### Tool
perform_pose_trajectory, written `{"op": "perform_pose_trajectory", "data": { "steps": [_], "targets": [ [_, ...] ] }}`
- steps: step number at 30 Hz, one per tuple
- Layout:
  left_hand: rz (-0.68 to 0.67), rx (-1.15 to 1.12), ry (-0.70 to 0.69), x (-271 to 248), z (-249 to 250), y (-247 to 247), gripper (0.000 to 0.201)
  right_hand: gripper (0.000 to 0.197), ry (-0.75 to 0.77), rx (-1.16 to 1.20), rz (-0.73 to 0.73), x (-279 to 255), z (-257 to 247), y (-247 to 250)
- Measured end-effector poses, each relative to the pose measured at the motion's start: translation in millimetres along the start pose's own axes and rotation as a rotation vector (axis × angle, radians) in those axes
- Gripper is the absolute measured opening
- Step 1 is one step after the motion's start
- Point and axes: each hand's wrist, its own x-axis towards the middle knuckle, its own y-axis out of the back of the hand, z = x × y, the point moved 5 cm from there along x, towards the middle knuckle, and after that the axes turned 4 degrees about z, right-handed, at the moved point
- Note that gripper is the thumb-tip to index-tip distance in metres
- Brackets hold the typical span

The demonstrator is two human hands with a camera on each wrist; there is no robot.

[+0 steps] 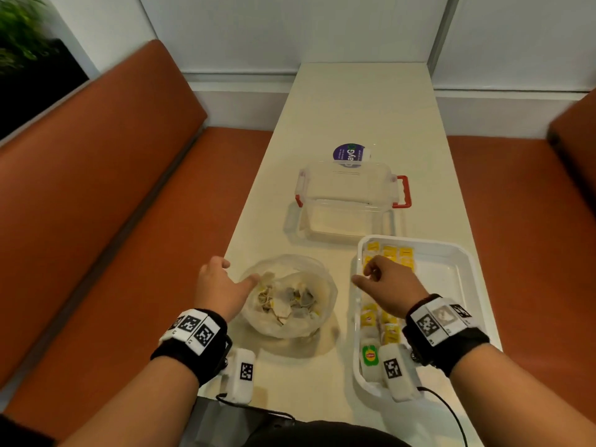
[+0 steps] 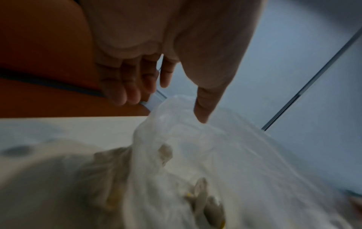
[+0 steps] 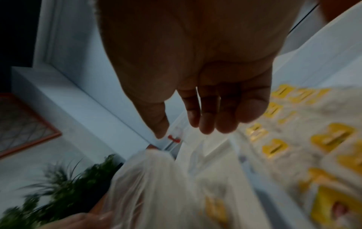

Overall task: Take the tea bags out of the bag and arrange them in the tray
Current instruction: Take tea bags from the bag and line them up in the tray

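Note:
A clear plastic bag sits open on the table with several loose tea bags inside. My left hand is at its left rim, the thumb touching the plastic and the other fingers loosely curled round nothing. In the left wrist view the thumb rests on the bag's rim. The white tray stands to the right, with rows of yellow-tagged tea bags along its left side. My right hand hovers over them, relaxed and holding nothing.
A clear storage box with red latches stands behind the bag, a round purple sticker beyond it. A green-labelled packet lies in the tray's near corner. Orange benches flank the narrow table. A black cable trails at the front right.

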Motion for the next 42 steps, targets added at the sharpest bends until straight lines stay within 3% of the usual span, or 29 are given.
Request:
{"op": "perform_pose_trajectory", "data": {
  "steps": [2, 3, 5, 7, 11, 14, 17, 18, 20, 23, 28, 34, 40, 42],
  "targets": [
    [-0.152, 0.054, 0.088, -2.4, -12.5, -17.2, 0.086, 0.044, 0.010, -0.051, -0.097, -0.8, -20.0, -19.1],
    [-0.210, 0.064, 0.120, -4.4, -18.4, -26.1, 0.086, 0.051, 0.011, -0.076, -0.131, -1.7, -27.4, -27.7],
    [-0.243, 0.056, 0.155, -6.5, -28.2, -36.0, 0.073, 0.056, 0.022, -0.112, -0.176, -4.0, -38.6, -41.6],
    [-0.222, 0.049, 0.176, -6.4, -36.5, -33.8, 0.063, 0.047, 0.043, -0.119, -0.188, -6.3, -46.6, -49.7],
    [-0.220, 0.060, 0.176, -5.7, -49.0, -20.1, 0.058, 0.035, 0.059, -0.071, -0.164, -8.7, -55.6, -55.8],
    [-0.142, 0.090, 0.038, -11.7, -33.5, -2.3, 0.050, 0.034, 0.058, -0.022, -0.160, -10.0, -58.4, -58.6],
    [-0.050, 0.084, -0.260, -22.2, 8.9, 11.1, 0.019, 0.033, 0.050, -0.004, -0.157, -10.3, -57.9, -59.4],
    [-0.099, 0.106, -0.351, -24.5, 22.8, 5.7, 0.011, 0.033, 0.052, -0.002, -0.158, -10.4, -57.5, -59.3],
    [-0.261, 0.245, -0.476, -26.4, 43.2, -17.9, 0.017, 0.032, 0.057, 0.000, -0.155, -11.2, -58.2, -58.6],
    [-0.433, 0.591, -0.570, -20.2, 53.3, -59.9, 0.020, 0.033, 0.066, -0.004, -0.152, -12.9, -60.5, -56.5],
    [-0.512, 0.950, -0.579, -1.1, 39.7, -87.2, 0.032, 0.035, 0.094, -0.017, -0.168, -14.6, -62.4, -58.6],
    [-0.485, 1.025, -0.559, 6.9, 29.7, -93.6, 0.029, 0.037, 0.095, -0.017, -0.172, -12.9, -63.3, -59.7],
    [-0.589, 1.001, -0.504, 16.6, 11.1, -87.0, 0.048, 0.035, 0.089, -0.012, -0.170, -10.5, -62.8, -58.6],
    [-0.575, 0.970, -0.502, 16.9, 18.0, -76.6, 0.040, 0.035, 0.084, -0.007, -0.166, -8.8, -63.5, -58.5]
  ]
}}
